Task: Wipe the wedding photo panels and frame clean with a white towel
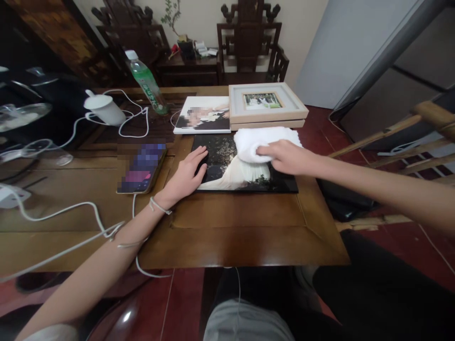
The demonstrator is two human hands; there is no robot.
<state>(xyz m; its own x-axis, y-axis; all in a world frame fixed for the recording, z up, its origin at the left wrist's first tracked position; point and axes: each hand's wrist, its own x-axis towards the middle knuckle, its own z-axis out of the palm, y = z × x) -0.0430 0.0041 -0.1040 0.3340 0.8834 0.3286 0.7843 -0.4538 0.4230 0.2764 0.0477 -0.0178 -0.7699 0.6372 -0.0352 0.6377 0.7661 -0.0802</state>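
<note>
A dark photo panel (280, 179) with a pale gown printed on it lies flat on the wooden table (227, 237). At its left edge rests my left hand (187, 174), fingers stretched over the border. My right hand (286, 155) grips a folded white towel (247, 142), which lies over the panel's upper right part. Just behind are a white-edged photo print (213, 124) and, to its right, stacked light wood picture frames (268, 118), the top one holding a small outdoor photo.
Left of my left hand is a phone (142, 168) with its screen lit. A white lidded mug (104, 108), a green-labelled bottle (147, 83) and white cables (74, 212) stand or lie on the table's left side. Dark carved chairs (249, 42) are behind.
</note>
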